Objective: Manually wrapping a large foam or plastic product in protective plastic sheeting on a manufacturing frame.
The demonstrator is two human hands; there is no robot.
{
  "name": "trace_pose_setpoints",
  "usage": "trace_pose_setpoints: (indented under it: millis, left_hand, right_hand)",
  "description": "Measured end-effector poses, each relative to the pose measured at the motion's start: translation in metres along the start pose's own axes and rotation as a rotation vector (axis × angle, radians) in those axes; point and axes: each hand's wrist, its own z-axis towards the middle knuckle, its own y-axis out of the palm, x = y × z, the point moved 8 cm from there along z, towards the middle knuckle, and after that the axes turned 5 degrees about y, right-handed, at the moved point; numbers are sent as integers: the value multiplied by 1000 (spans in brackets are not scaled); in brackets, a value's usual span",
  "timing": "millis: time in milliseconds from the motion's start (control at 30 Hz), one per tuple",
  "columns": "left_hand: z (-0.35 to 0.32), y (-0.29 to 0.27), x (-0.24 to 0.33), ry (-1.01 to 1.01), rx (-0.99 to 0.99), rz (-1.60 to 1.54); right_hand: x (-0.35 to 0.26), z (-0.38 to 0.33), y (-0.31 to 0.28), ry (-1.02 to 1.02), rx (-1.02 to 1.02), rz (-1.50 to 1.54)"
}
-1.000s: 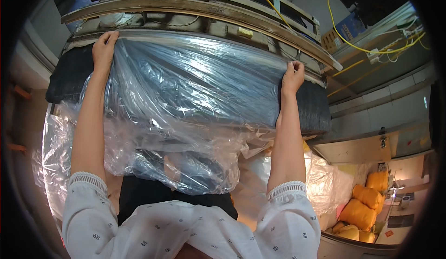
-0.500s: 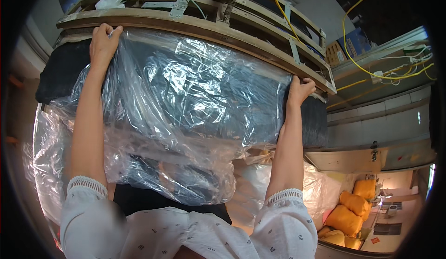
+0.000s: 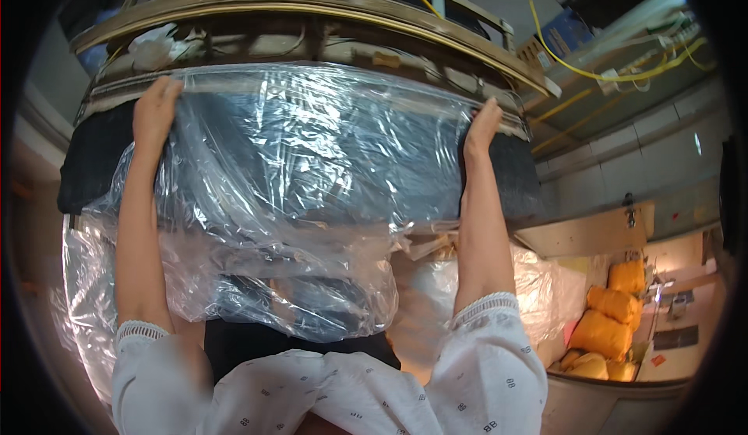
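Observation:
A clear plastic sheet (image 3: 327, 146) is stretched, wrinkled and shiny, over a long black cloth-like bundle (image 3: 97, 158). My left hand (image 3: 156, 111) is closed on the sheet near its far left corner. At the far right, my right hand (image 3: 483, 127) pinches the sheet's other side with the arm stretched out. The black bundle sticks out past the plastic at both ends. Loose folds of the sheet hang down toward my body. Just beyond the hands lies the bundle's pale far edge (image 3: 210, 84).
A wooden slatted frame (image 3: 296, 2) runs across behind the bundle, above a gap holding a crumpled white bag (image 3: 152, 49). A yellow cable (image 3: 615, 76) hangs at the upper right. Orange sacks (image 3: 604, 334) are piled at the lower right, near more clear plastic (image 3: 538, 279).
The wooden rail, close above my hands before, now appears farther up, exposing the gap behind the bundle. The sheet's far edge now shows between my hands, which still hold it.

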Motion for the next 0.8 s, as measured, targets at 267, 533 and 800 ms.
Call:
trace_pose_setpoints:
  millis: [267,533,800]
  left_hand:
    - [-99,-89,-12,-68,110,-105]
    - [-241,-33,-37,-62,-65,-70]
    - [-289,74,-153,-519,-571,94]
  right_hand:
    - [-19,-41,-91,-280,-146,-508]
    - [-16,-46,-100,-286,-170,-607]
    - [0,-31,-89,-191,-283,-658]
